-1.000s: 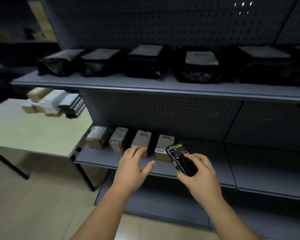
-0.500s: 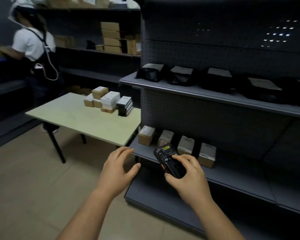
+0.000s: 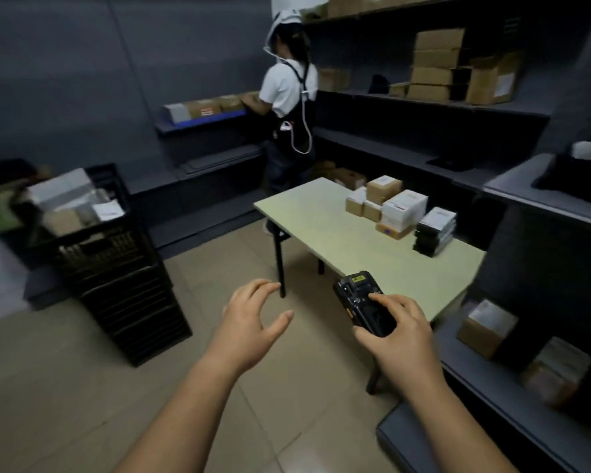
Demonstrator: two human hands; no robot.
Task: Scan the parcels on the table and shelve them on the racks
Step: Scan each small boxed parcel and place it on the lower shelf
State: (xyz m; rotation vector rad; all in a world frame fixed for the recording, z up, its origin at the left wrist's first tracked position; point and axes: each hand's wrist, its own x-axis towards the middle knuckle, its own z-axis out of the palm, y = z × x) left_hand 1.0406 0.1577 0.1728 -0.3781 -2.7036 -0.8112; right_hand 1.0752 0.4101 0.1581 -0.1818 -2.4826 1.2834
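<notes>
Holding a scanner (image 3: pixel 359 298) in the right grip (image 3: pixel 400 336), fingers wrapped round its lower end with one finger lying across the front, and the top end tipped up and away from me. The left grip (image 3: pixel 249 326) hangs just left of it holding nothing, fingers spread and loosely bent, thumb stuck out. Both are over the floor (image 3: pixel 82 387) and touch nothing else.

Right past the scanner is the near corner of the counter (image 3: pixel 338 227). The parcels (image 3: pixel 401 208) sit in a cluster on its far right side, well beyond the right grip. There are a few brown boxes, a white box on top of a flat one, and a black stack (image 3: pixel 435 230) closest to me.

To the right of the right grip is the rack (image 3: pixel 492 397), with a couple of brown boxes (image 3: pixel 485 327) on its low shelf. Way off left of the left grip are stacked black crates (image 3: pixel 123 278) with stuff piled on top. Far behind the counter, another person (image 3: pixel 287 93) in a white top stands facing the shelves.
</notes>
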